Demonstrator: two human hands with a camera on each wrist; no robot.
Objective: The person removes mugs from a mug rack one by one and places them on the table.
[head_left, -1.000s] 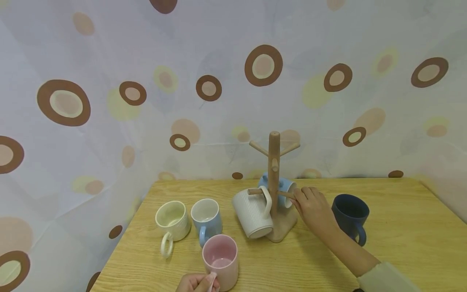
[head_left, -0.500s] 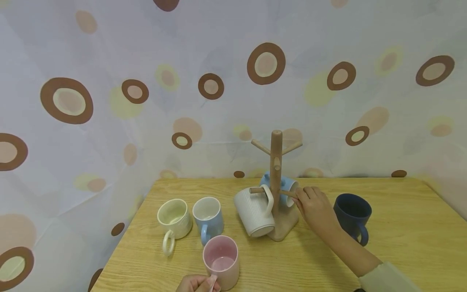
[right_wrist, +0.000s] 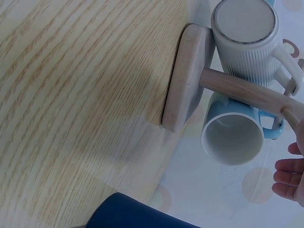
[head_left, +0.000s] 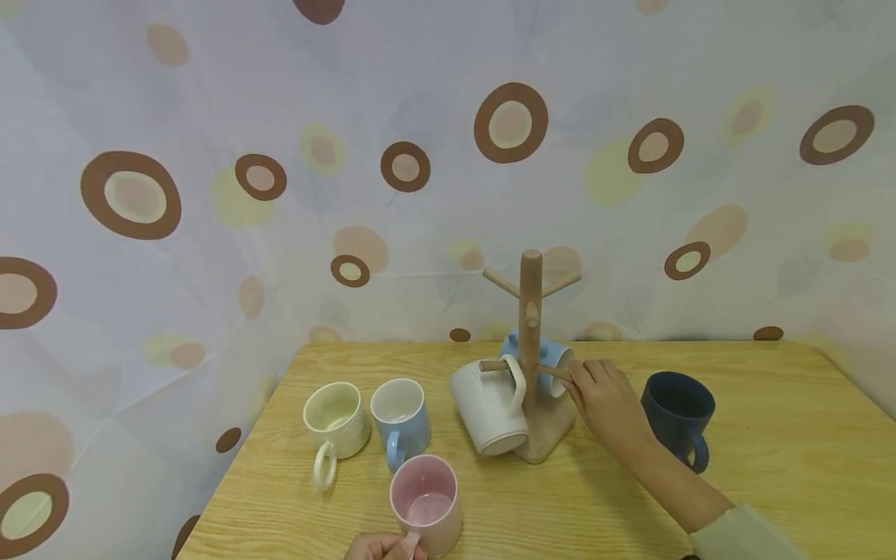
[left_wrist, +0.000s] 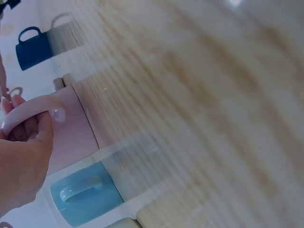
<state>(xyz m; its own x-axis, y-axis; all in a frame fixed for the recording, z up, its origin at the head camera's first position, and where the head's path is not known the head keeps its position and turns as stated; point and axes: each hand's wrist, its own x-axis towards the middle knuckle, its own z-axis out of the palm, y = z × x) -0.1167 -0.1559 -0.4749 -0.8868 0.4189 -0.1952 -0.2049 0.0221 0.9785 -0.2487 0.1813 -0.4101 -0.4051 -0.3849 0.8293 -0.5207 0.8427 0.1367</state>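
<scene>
At the front of the table, my left hand [head_left: 381,547] grips the handle of a pink mug [head_left: 437,513]; in the left wrist view the fingers curl through that handle. My right hand [head_left: 605,400] pinches the end of a lower peg [head_left: 553,372] on a wooden mug tree [head_left: 530,311]. A white ribbed mug [head_left: 486,408] hangs tilted by its handle from another low peg. Behind the post hangs a light blue mug [head_left: 556,358], its mouth toward the right in the head view. The upper pegs carry nothing.
A cream mug [head_left: 343,428] and a second light blue mug [head_left: 409,428] stand upright to the left of the tree. On the right, close to my forearm, stands a dark blue mug [head_left: 675,412]. A patterned cloth [head_left: 448,210] hangs behind the wooden table [head_left: 784,467].
My left hand and the pink mug have shifted very slightly toward me. My right hand stays on the peg, and the view has drifted a little.
</scene>
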